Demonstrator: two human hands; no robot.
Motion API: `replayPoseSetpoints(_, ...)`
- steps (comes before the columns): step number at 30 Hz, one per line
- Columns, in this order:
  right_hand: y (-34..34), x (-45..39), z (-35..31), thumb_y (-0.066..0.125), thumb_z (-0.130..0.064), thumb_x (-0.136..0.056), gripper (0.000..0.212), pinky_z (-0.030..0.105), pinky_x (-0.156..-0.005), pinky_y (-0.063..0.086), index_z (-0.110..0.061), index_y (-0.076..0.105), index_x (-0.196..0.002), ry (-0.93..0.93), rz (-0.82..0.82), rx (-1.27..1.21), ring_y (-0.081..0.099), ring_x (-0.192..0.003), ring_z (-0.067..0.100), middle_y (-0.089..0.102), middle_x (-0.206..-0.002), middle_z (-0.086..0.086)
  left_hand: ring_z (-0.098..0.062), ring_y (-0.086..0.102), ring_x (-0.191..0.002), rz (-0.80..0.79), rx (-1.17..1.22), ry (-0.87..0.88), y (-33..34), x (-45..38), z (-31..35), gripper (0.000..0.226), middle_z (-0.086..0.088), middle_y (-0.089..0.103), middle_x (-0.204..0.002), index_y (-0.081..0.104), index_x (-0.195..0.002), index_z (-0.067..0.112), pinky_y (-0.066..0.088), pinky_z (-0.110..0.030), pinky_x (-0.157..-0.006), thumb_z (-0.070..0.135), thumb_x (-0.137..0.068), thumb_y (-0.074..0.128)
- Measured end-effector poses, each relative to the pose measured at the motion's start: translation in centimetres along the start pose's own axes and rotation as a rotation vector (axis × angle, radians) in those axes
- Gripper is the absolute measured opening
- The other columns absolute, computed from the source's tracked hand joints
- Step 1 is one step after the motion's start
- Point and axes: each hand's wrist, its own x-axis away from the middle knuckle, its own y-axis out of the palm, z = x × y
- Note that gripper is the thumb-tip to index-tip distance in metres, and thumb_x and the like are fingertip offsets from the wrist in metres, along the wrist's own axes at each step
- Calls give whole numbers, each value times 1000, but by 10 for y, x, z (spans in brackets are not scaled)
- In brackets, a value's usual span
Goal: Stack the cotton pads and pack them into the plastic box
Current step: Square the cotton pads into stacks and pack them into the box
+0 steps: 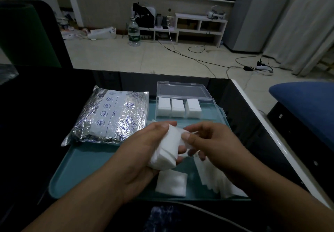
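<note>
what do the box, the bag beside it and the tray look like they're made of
The box looks like clear hard plastic: the white stacks show through its walls. The bag seems to be metallic foil, crinkled and shiny, with blue print. The tray is smooth teal, probably plastic, though that is less certain.

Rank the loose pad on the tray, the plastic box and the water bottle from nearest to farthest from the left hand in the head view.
From the left hand:
1. Loose pad, on the tray just below the hand.
2. Plastic box, open, at the tray's far right.
3. Water bottle, on the floor beyond the table.
</note>
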Motion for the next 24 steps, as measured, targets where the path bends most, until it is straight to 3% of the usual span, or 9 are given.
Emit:
replayPoseSetpoints(2, -6, 0, -1, 66, -12, -89, 11, 23, -55, 45, -15, 69, -99, -4, 68, -104, 62, -59, 9, 72, -73, 3, -29, 70, -72, 13, 12, 1, -1, -1, 1, 21, -16, 74, -92, 68, -106, 8, 58, -36, -58, 18, -97, 52)
replayPoseSetpoints(7, -18, -2, -7, 54, -14, -95, 18, 11, -55, 50, -26, 67, -99, -146, 297, -96, 64, -74, -2, 67, -94, -5, -30, 70, -72, 8, 41, -11, -3, -1, 2, 26, -25, 70, -106, 67, -111, 6, 57, -34, -57, 20, -95, 53)
replayPoseSetpoints(10, -21, 1, -10, 53, -15, -95, 20, 11, -55, 48, -29, 66, -99, -191, 248, -138, 62, -71, -3, 67, -92, -5, -28, 69, -71, -15, 61, -19, -3, -1, 2, 30, -25, 70, -107, 64, -116, 6, 57, -34, -57, 22, -94, 51)
replayPoseSetpoints(13, -17, 5, -14, 58, -10, -91, 24, 18, -63, 52, -29, 67, -103, -215, 54, -176, 65, -74, 2, 70, -84, -8, -29, 67, -73, -44, 67, -37, -1, -1, 1, 32, -24, 70, -106, 62, -117, 5, 56, -34, -56, 23, -92, 51)
replayPoseSetpoints(15, -12, 6, -14, 64, -7, -87, 26, 19, -66, 53, -29, 66, -102, -301, -5, -14, 67, -77, 3, 70, -81, -8, -31, 68, -75, -52, 67, -54, 0, -2, -1, 33, -22, 71, -105, 63, -115, 5, 56, -35, -57, 24, -89, 53)
replayPoseSetpoints(19, 3, 7, -5, 71, -14, -83, 25, 14, -63, 51, -35, 65, -96, -406, 31, 236, 64, -75, 2, 65, -82, -7, -31, 70, -87, -81, 75, -74, 0, -1, -4, 30, -18, 72, -108, 64, -116, 6, 58, -35, -59, 22, -96, 49)
replayPoseSetpoints(22, 5, 4, 6, 69, -31, -83, 26, 10, -76, 43, -40, 60, -106, -501, 171, 389, 55, -97, -5, 61, -99, -21, -29, 70, -78, -48, 78, -70, -1, -1, -4, 29, -18, 73, -98, 64, -116, 4, 59, -33, -58, 20, -95, 51)
replayPoseSetpoints(24, 3, 5, 6, 64, -43, -86, 31, 13, -85, 43, -40, 57, -116, -495, 128, 357, 51, -108, -9, 59, -111, -25, -28, 69, -76, -31, 88, -72, -2, -1, -3, 29, -21, 71, -96, 64, -116, 3, 61, -35, -63, 20, -94, 53)
